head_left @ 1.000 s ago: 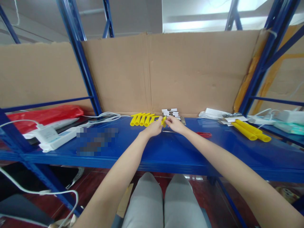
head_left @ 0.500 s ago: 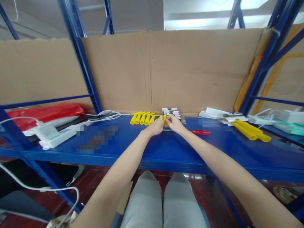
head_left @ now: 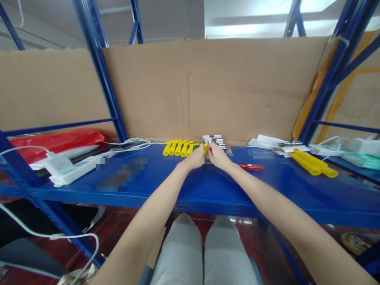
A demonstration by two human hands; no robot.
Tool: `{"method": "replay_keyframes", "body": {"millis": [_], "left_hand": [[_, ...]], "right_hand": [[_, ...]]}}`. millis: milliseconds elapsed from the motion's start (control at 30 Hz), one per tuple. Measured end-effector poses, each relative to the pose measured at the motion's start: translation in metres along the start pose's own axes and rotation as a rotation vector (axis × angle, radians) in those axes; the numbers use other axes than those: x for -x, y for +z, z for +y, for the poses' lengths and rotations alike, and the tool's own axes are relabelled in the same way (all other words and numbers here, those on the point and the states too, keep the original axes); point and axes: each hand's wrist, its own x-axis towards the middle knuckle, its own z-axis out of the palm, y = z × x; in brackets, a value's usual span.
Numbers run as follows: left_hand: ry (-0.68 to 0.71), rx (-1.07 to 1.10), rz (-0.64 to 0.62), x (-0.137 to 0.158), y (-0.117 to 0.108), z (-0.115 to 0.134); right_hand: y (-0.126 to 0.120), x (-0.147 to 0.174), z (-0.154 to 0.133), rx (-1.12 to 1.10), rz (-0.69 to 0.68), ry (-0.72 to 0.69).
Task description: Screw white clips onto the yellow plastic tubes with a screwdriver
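At the middle of the blue shelf, my left hand (head_left: 196, 158) is closed around a yellow plastic handle (head_left: 206, 149), of which only a small part shows. My right hand (head_left: 218, 156) presses up against it, fingers curled in; whatever they grip is hidden. Several matching yellow handles (head_left: 178, 149) with flat wide ends lie in a row just left of my hands. Behind my right hand are white card sleeves (head_left: 212, 137) and a flat metal piece (head_left: 229, 149). A screwdriver with a red handle (head_left: 251, 167) lies below my right wrist, its shaft running under my hands.
More yellow handles (head_left: 308, 164) lie at the right beside white packets (head_left: 267, 141). On the left are a white power strip (head_left: 75, 171), cables (head_left: 136, 143) and a red bag (head_left: 65, 141). A cardboard panel (head_left: 237, 87) closes the back; blue posts (head_left: 102, 79) frame the shelf.
My right hand has shifted slightly left against the yellow handle, and its fingers have curled in more tightly. My left hand stays almost in place.
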Motion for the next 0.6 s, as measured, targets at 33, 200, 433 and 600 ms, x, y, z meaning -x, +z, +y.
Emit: {"method": "replay_keyframes", "body": {"millis": [33, 200, 433, 600], "left_hand": [[-0.009, 0.019, -0.005, 0.0, 0.0, 0.0], [-0.096, 0.099, -0.004, 0.0, -0.006, -0.002], [-0.196, 0.377, 0.028, 0.001, -0.011, -0.006], [-0.243, 0.585, 0.047, -0.002, -0.01, -0.004]], "right_hand": [[-0.001, 0.001, 0.0, 0.018, -0.011, -0.004], [-0.01, 0.005, -0.008, 0.14, -0.095, -0.019], [-0.036, -0.006, 0.011, 0.372, -0.22, 0.235], [-0.052, -0.018, 0.048, 0.452, -0.435, 0.373]]}}
